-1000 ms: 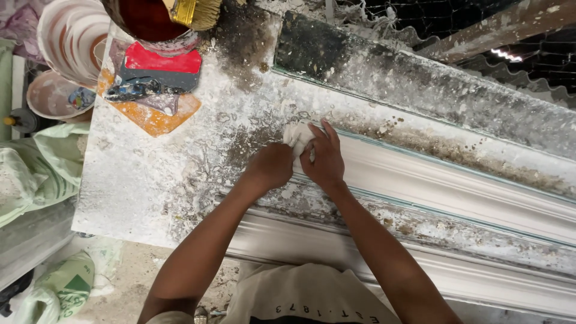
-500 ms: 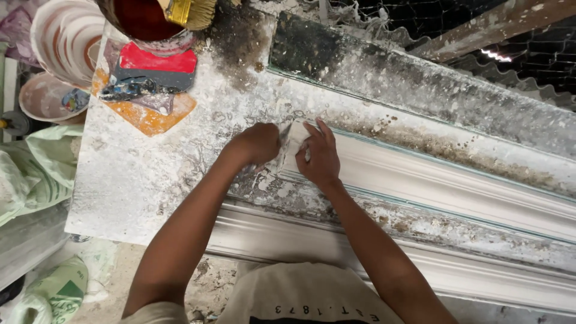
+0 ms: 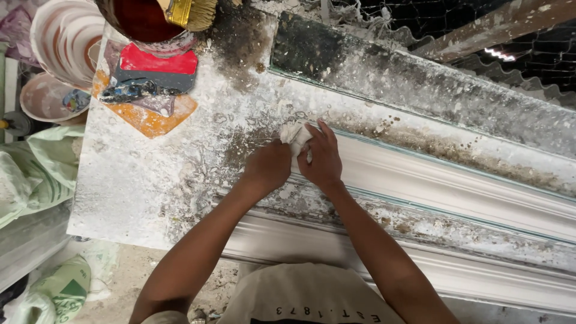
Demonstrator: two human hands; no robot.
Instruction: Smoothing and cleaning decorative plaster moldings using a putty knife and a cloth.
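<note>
Pressing down together, both hands meet over a small white wad of cloth or plaster-soaked rag [image 3: 295, 135] at the end of a long white moulded cornice strip [image 3: 456, 180] lying on the workbench [image 3: 138, 186]. Left hand [image 3: 269, 166]: curled into a loose fist, knuckles up, just beside the wad's lower left edge; whether its fingers pinch the wad cannot be told from here. Right hand [image 3: 321, 157]: fingers flat and close together, laid over the wad's right side, fingertips pointing toward the bench's far edge.

The wad sits near the middle of the bench, where the cornice's left end meets the flat, plaster-crusted surface. The cornice runs from there toward the bench's right end, bordered by thin green lines. A second moulded strip [image 3: 420, 264] lies along the near edge, below the forearms.

Far left corner of the bench: a dark red bucket [image 3: 141, 18] with a yellow-ferruled brush [image 3: 191, 12] resting on its rim. Just beside it toward the near side, a red scraper [image 3: 157, 65], an orange scraper [image 3: 147, 119] and a plaster-caked tool [image 3: 129, 91] overlap in a heap.

Off the bench's left end: stacked plaster-stained bowls [image 3: 60, 42] and pale green sacks [image 3: 36, 174]. Beyond the far edge, wire mesh [image 3: 456, 18] over corrugated sheet.
</note>
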